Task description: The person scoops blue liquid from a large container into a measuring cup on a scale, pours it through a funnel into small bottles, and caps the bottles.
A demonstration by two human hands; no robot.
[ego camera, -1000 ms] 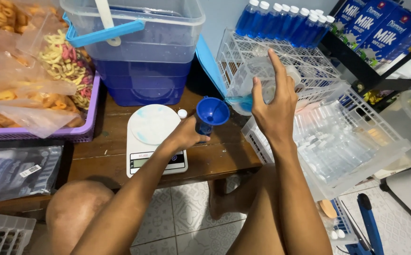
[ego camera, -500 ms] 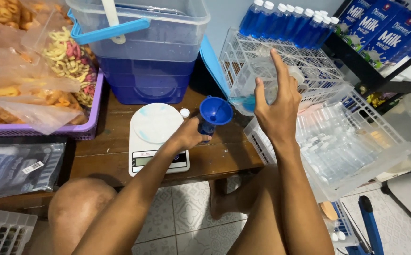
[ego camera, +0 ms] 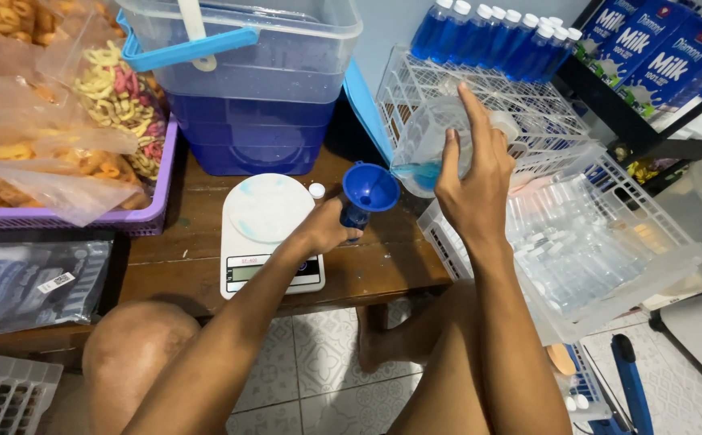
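My right hand (ego camera: pixel 473 181) grips a clear plastic jug (ego camera: pixel 430 143) with a little blue liquid at its bottom, tilted toward a blue funnel (ego camera: pixel 369 187). The funnel sits in the neck of a small bottle (ego camera: pixel 354 217) filled with blue liquid, which my left hand (ego camera: pixel 327 229) holds upright on the wooden table (ego camera: pixel 182 270). A white kitchen scale (ego camera: pixel 266 229) lies just left of that hand, with a small white cap (ego camera: pixel 316 191) beside it.
A large clear tub with a blue handle (ego camera: pixel 238 76) holds blue liquid behind the scale. Bags of snacks fill a purple tray (ego camera: pixel 145 213) at left. White baskets (ego camera: pixel 601 242) at right hold empty clear bottles; filled blue bottles (ego camera: pixel 488 36) stand behind.
The jug and my right hand have shifted slightly toward the funnel; my left hand stays on the bottle.
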